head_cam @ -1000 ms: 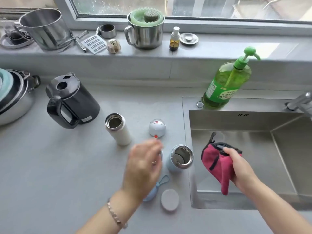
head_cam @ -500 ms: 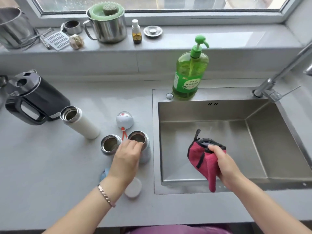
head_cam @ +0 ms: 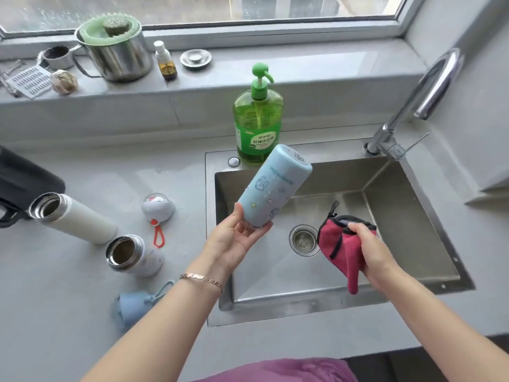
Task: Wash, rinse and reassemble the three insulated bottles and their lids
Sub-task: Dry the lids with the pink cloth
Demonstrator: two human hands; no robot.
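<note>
Head view: washing stage, first bottle in hand. The left hand (head_cam: 234, 239) grips the pale blue bottle (head_cam: 275, 186) round its mouth end, thumb on one side and fingers curled under the other. The bottle is tilted with its base up and away, towards the green soap dispenser (head_cam: 257, 117), and it hangs above the left rim of the sink (head_cam: 413, 216). Its opening faces the palm and cannot be seen.

The right hand (head_cam: 369, 249) is clenched on a bunched pink cloth (head_cam: 337, 244), held over the basin just beside the drain (head_cam: 304, 239). Cloth and bottle are apart. No water is seen running from the faucet (head_cam: 429, 78).

On the counter (head_cam: 82, 312) to the left stand the other two bottles, both open: the tall white bottle (head_cam: 77, 216) and the short steel-rimmed bottle (head_cam: 132, 255). Near them lie a white domed lid (head_cam: 158, 208) with a red loop and a blue lid (head_cam: 132, 307). A third lid is not visible.

Judged stage: early, as nothing appears soaped or reassembled.

The next move calls for detergent or water on the cloth before it meets the bottle wall. Both hands are occupied, so working the pump or the faucet would need one hand freed, or the cloth pressed against it. The bottle surface shows droplets and may be slippery at so short a hold.
</note>
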